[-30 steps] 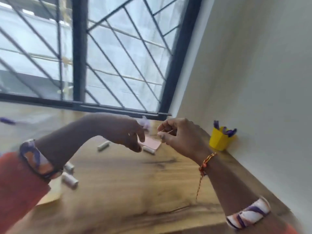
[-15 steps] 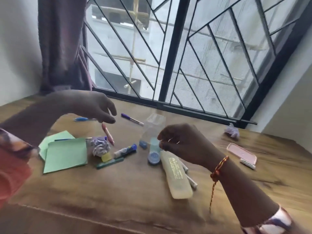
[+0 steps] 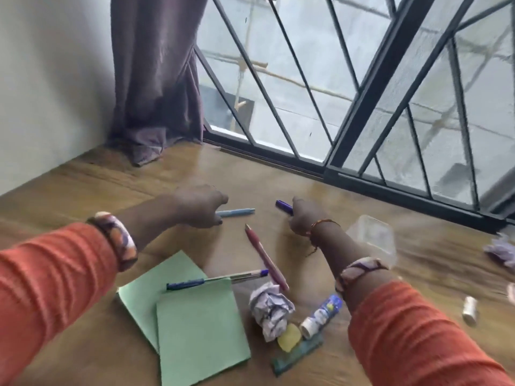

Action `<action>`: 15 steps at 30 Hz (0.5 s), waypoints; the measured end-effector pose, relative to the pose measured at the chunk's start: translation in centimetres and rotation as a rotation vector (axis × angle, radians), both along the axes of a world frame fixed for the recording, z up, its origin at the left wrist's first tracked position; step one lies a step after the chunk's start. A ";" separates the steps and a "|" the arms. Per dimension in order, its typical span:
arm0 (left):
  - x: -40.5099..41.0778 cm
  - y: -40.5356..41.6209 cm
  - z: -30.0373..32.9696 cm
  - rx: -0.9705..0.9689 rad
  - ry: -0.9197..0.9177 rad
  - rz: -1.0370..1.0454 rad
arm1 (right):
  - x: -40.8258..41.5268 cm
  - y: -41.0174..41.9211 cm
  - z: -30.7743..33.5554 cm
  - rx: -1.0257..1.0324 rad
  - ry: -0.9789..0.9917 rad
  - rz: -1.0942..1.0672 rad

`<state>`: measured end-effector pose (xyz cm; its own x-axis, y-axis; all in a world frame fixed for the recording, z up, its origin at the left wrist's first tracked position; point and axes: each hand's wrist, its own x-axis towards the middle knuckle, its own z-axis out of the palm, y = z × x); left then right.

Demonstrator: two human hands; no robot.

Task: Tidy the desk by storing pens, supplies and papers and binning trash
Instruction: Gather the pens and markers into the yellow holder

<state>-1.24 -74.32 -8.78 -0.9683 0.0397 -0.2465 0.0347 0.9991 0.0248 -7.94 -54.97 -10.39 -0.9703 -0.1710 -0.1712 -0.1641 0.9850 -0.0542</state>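
Both hands on pens, far side of surface (image 3: 278, 176).
Left hand (image 3: 199, 204) fingers grip blue pen (image 3: 237, 212); right hand (image 3: 302, 218), at 3 o'clock of it, grips purple pen (image 3: 283, 205).

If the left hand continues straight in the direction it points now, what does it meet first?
Most likely the light blue pen. The left hand points rightward along the desk, and its fingertips are already at the pen's near end; actual contact is unclear.

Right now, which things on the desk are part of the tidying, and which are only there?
For the tidying:
- light blue pen, left hand on it
- purple pen, right hand on it
- red pen
- blue pen
- green papers
- crumpled paper
- glue stick

Only there:
- curtain
- window grille
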 end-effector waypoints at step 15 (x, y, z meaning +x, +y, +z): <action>-0.5 6.6 9.9 0.402 0.495 -0.157 | 7.4 6.3 8.0 -0.752 0.520 0.073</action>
<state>-1.77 -67.76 1.13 -0.9389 0.1857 0.2899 0.2822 0.8975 0.3389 -0.54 -48.66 -2.44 -0.8762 -0.1245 0.4656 -0.4080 0.7060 -0.5789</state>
